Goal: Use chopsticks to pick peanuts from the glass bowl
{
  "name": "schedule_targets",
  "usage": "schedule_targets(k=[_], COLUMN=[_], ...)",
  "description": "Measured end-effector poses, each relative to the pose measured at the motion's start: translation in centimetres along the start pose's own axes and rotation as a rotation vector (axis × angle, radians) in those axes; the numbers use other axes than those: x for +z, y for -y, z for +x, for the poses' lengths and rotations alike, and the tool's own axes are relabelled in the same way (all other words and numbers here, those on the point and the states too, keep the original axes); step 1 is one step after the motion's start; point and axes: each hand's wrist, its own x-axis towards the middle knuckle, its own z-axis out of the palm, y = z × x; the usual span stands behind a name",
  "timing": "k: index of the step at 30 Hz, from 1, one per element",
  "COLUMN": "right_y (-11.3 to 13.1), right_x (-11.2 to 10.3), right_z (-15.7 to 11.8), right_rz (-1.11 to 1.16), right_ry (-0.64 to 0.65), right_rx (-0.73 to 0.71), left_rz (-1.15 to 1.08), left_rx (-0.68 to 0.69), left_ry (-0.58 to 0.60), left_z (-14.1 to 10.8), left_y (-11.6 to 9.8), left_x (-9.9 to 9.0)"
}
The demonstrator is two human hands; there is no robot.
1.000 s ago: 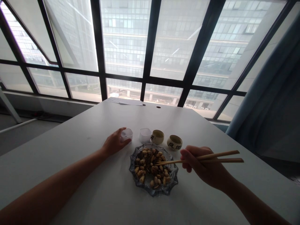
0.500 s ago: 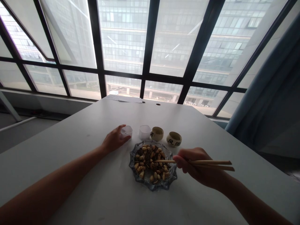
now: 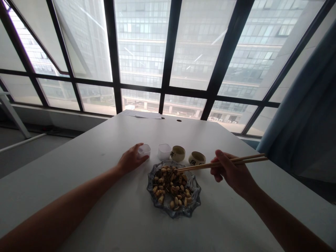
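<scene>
My left hand [image 3: 132, 159] has its thumb and fingers around the near left side of a small clear plastic cup [image 3: 145, 151]. In my right hand [image 3: 231, 168] is a pair of wooden chopsticks [image 3: 204, 166], closed in the fingers. The chopstick tips are at the upper part of the nuts and seeds [image 3: 172, 187] in a scalloped glass bowl [image 3: 196, 204]. Whether the tips pinch anything is too small to tell. Behind the bowl stand a second clear cup [image 3: 164, 152] and two pale ceramic cups with dark characters, one [image 3: 178, 154] beside it and one [image 3: 196, 158] further right.
The white table [image 3: 118, 217] runs forward to large windows. Sheets of paper [image 3: 141, 114] lie at its far edge, near two dark round holes. A blue curtain [image 3: 296, 94] hangs at the right.
My right hand has risen and moved slightly right, and the chopsticks now slope up to the right with their tips higher in the bowl. The whole view has shifted slightly.
</scene>
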Motion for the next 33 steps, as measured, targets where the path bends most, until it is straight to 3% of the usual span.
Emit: schedule_targets(k=[13,33], right_y=[-0.28,-0.46], right_x=[-0.31,-0.67], right_z=[0.59,0.67], right_rz=[0.178,0.147], right_ry=[-0.041,-0.050], right_rx=[0.097,0.105], left_rz=[-0.001,0.013], left_rx=[-0.005,0.015], left_ry=[0.000,-0.014], left_z=[-0.04,-0.01], left_y=[-0.22,0.40], left_x=[-0.14,0.25])
